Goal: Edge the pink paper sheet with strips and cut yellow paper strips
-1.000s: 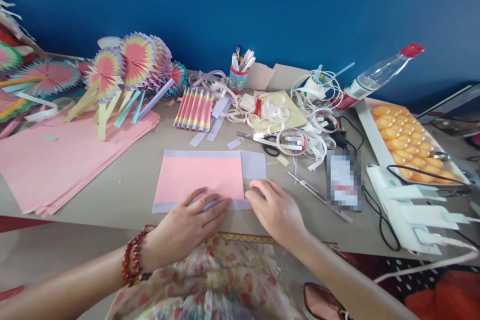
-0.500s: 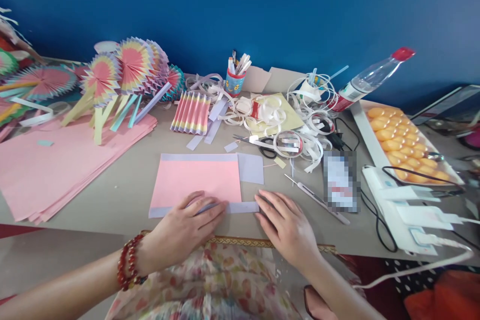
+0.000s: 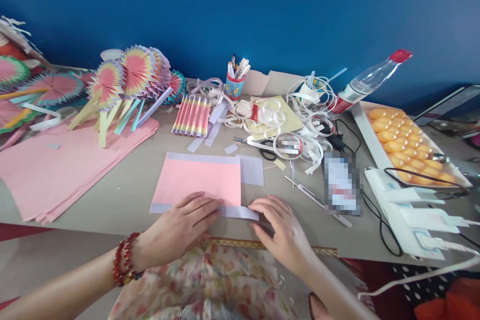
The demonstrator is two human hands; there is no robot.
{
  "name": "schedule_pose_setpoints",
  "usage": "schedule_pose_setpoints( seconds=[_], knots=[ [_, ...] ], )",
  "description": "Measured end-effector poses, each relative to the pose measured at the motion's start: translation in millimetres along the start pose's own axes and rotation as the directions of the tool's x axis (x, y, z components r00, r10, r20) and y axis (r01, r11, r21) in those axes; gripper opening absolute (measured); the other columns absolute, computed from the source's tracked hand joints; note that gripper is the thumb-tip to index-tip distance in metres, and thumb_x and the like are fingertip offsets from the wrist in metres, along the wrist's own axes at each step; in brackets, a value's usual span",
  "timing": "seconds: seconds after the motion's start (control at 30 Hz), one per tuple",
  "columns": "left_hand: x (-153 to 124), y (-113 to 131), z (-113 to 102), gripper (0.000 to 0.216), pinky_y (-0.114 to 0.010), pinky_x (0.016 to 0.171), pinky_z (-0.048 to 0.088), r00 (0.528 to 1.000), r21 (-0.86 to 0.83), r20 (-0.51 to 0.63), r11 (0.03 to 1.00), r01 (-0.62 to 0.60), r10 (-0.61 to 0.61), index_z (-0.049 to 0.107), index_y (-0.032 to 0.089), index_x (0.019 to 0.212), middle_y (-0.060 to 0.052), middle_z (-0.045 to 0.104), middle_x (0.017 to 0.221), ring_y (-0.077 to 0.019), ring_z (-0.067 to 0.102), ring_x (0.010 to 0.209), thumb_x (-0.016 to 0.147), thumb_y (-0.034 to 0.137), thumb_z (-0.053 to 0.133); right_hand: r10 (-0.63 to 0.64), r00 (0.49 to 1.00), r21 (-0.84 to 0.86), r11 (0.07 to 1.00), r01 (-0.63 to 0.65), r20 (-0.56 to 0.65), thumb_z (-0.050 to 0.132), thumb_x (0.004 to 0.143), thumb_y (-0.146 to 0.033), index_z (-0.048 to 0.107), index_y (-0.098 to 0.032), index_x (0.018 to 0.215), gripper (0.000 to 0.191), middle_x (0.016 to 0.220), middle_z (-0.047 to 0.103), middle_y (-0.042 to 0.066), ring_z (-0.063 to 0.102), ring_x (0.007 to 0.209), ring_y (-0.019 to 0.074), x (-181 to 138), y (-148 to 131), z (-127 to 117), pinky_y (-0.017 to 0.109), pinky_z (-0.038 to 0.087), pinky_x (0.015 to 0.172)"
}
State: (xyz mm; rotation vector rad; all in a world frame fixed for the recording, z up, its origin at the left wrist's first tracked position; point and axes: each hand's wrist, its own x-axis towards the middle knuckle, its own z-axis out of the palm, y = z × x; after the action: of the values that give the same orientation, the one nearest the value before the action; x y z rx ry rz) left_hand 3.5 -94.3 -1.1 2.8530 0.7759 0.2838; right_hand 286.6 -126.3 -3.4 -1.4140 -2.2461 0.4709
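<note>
A pink sheet of paper (image 3: 202,180) lies flat before me, with a lavender band along its far edge. Along its near edge runs a lavender paper strip (image 3: 238,212), whose right end sticks out past the sheet. My left hand (image 3: 187,220) rests flat across the strip and the sheet's near edge, fingers stretched out. At the strip's free end, my right hand (image 3: 275,222) touches it with the fingertips, thumb held apart from the fingers. A lavender paper piece (image 3: 253,170) lies beside the sheet's right edge.
A utility knife (image 3: 315,200), a phone (image 3: 342,183) and a power strip (image 3: 401,215) lie to the right. Scissors (image 3: 268,152) and curled white strips (image 3: 311,150) are behind. Pink sheets (image 3: 82,160), pleated paper fans (image 3: 135,70) and a pleated paper (image 3: 192,116) lie leftward and behind.
The strip's right end has shifted slightly toward me, and my right hand has moved a little left onto it. My left hand has slid slightly left.
</note>
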Motion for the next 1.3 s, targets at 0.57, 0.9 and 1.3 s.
schedule_pose_setpoints(
  seconds=[0.57,0.9,1.3],
  knots=[
    [25.2,1.5,-4.7,0.051,-0.052,0.114,0.023,0.994,0.165,0.091,0.983,-0.08,0.066,0.049,0.032,0.14,-0.002,0.046,0.146,-0.0253,0.047,0.117,0.095,0.056,0.048,0.05,0.999,0.178,0.983,-0.051,0.005,0.052,0.086,-0.01,0.057,-0.026,0.103,0.024,0.093,0.067,0.002,0.062,0.087,0.0195,21.7,-6.9,-0.8,0.033,0.048,0.08],
    [22.2,2.8,3.6,0.031,-0.046,0.115,0.029,0.999,-0.042,-0.032,0.999,0.006,-0.007,0.058,0.016,0.118,-0.008,0.059,0.124,-0.0235,0.051,0.117,0.093,0.036,0.058,-0.034,0.999,0.132,0.991,0.029,0.038,0.057,0.09,-0.016,0.06,-0.024,0.106,0.018,0.102,0.065,0.005,0.058,0.097,0.0225,30.8,-1.2,10.6,0.037,0.045,0.085],
    [23.8,0.9,7.2,0.063,-0.048,0.112,0.032,0.993,0.058,0.079,0.994,-0.088,0.084,0.044,0.018,0.143,-0.01,0.05,0.141,-0.0274,0.047,0.121,0.092,0.055,0.054,-0.118,0.985,0.104,0.989,0.105,0.126,0.046,0.092,-0.006,0.062,-0.024,0.108,0.029,0.104,0.063,0.005,0.057,0.097,0.0198,36.9,5.6,4.2,0.035,0.044,0.085]
  ],
)
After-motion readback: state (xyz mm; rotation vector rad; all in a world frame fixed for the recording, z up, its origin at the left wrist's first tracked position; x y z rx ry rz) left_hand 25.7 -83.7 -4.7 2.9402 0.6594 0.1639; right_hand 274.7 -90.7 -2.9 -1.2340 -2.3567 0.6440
